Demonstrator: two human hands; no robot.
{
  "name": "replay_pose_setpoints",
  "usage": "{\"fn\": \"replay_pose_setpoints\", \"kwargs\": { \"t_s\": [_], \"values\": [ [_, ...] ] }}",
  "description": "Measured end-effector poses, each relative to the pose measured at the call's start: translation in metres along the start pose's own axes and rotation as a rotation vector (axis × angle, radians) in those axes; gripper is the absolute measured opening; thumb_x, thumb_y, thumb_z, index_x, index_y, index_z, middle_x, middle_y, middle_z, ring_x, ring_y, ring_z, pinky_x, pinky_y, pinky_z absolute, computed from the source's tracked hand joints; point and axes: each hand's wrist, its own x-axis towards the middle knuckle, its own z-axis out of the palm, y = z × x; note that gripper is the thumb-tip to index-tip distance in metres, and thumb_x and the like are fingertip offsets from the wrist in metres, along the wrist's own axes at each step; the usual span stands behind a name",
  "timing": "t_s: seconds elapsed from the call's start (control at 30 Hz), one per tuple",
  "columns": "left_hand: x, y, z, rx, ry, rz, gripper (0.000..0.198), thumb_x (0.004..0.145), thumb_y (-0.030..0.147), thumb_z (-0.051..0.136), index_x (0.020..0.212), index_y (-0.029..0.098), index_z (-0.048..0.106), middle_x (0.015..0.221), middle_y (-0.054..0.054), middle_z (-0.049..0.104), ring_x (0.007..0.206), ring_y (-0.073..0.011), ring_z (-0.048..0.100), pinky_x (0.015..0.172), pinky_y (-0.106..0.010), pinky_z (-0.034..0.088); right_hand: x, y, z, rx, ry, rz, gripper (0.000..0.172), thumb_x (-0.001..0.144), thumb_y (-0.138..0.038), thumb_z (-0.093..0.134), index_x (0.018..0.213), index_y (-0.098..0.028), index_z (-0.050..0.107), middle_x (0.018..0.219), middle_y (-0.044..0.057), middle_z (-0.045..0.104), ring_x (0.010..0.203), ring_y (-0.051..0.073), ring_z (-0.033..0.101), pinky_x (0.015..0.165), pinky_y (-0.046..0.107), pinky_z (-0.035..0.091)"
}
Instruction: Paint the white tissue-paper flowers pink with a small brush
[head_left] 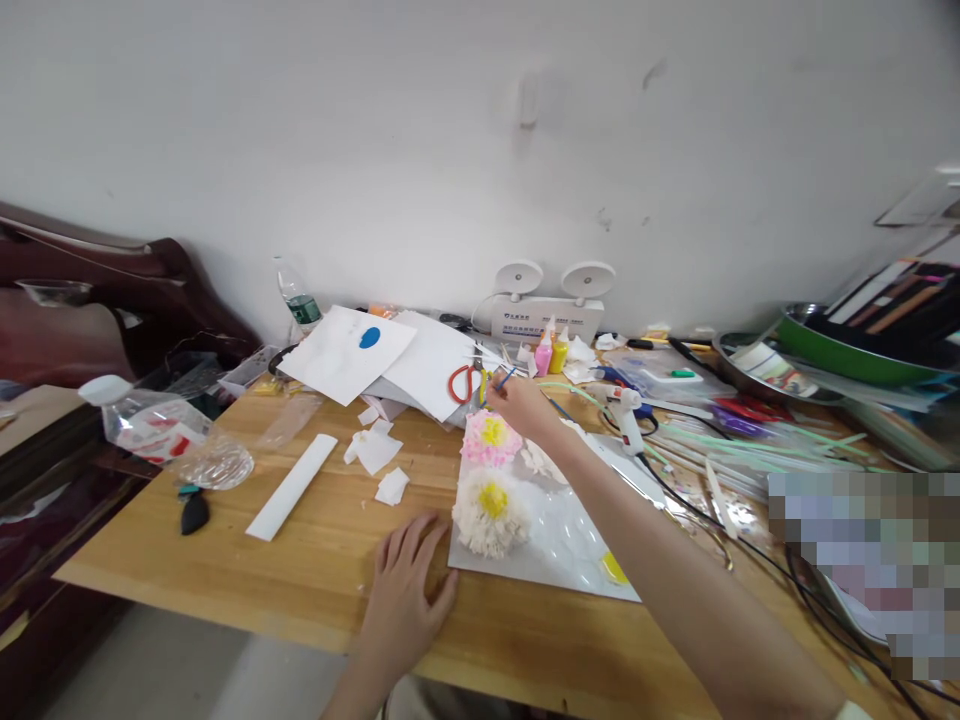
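And here we are over the wooden table (330, 585), where our right hand (517, 398) reaches forward, fingers drawn narrow around a slim blue tool (507, 378); too small, that one, for us to say what kind. Just off it at about seven o'clock sits the pink flower (491, 438) with its yellow centre, and at six o'clock from that bloom we have the white flower (491, 515), yellow-hearted too. Both lie on the left part of the pale tray (547, 572), our forearm slanting across it, a patch of yellow paint (615, 568) showing near the front edge.

Down to our left hand (409, 590): palm down on the wood, fingers loosely spread, thumb wide, gripping nothing, the white flower near it at two o'clock! Paper scraps (392, 486) lie at twelve, a white strip (292, 487) at ten. Back to our right hand: red-handled scissors (459, 385) at nine, the pink bottle (542, 358) at one, the glue gun (626, 415) at three.
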Motion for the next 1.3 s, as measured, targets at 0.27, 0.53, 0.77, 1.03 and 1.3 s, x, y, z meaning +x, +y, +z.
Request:
{"fn": "replay_pose_setpoints", "kwargs": {
  "t_s": [0.27, 0.53, 0.77, 1.03, 1.3],
  "values": [
    [0.000, 0.000, 0.000, 0.001, 0.007, 0.005, 0.044, 0.084, 0.027, 0.047, 0.128, 0.023, 0.048, 0.132, -0.006, 0.046, 0.120, -0.0243, 0.041, 0.097, -0.043, 0.036, -0.003, 0.007, -0.001, 0.046, 0.025, 0.014, 0.016, 0.080, -0.016, 0.045, 0.071, -0.018, 0.058, 0.063, 0.004, 0.064, 0.058, 0.015, 0.056, 0.059, 0.025, 0.037],
    [0.000, -0.001, 0.001, 0.004, -0.003, 0.004, 0.044, 0.085, 0.028, 0.046, 0.129, 0.024, 0.045, 0.134, -0.005, 0.045, 0.121, -0.0234, 0.040, 0.098, -0.042, 0.034, -0.004, 0.008, -0.006, 0.127, 0.067, 0.028, 0.015, 0.078, -0.018, 0.047, 0.068, -0.018, 0.057, 0.061, 0.003, 0.064, 0.057, 0.014, 0.057, 0.058, 0.024, 0.037],
    [0.000, -0.001, 0.000, -0.004, -0.008, -0.005, 0.044, 0.085, 0.027, 0.046, 0.129, 0.023, 0.045, 0.133, -0.004, 0.046, 0.120, -0.0228, 0.040, 0.097, -0.041, 0.034, -0.045, 0.020, -0.060, 0.273, 0.242, 0.109, 0.021, 0.081, -0.030, 0.045, 0.072, -0.018, 0.058, 0.066, 0.003, 0.064, 0.062, 0.016, 0.059, 0.058, 0.025, 0.040],
    [0.003, -0.004, 0.003, -0.021, 0.018, -0.007, 0.042, 0.086, 0.032, 0.047, 0.127, 0.023, 0.046, 0.132, -0.005, 0.048, 0.120, -0.0237, 0.042, 0.096, -0.043, 0.037, -0.162, 0.069, -0.085, 0.629, 0.502, 0.333, 0.015, 0.078, -0.034, 0.059, 0.079, -0.020, 0.064, 0.069, 0.001, 0.063, 0.063, 0.014, 0.056, 0.058, 0.026, 0.042],
    [-0.002, 0.009, -0.015, -0.452, 0.320, 0.059, 0.014, 0.086, 0.022, 0.050, 0.097, 0.020, 0.057, 0.096, -0.004, 0.062, 0.094, -0.0165, 0.056, 0.085, -0.030, 0.044, -0.240, 0.056, -0.037, 0.940, 0.868, 0.443, 0.019, 0.079, -0.034, 0.061, 0.088, -0.018, 0.065, 0.077, 0.003, 0.065, 0.067, 0.016, 0.057, 0.062, 0.031, 0.042]
  ]
}}
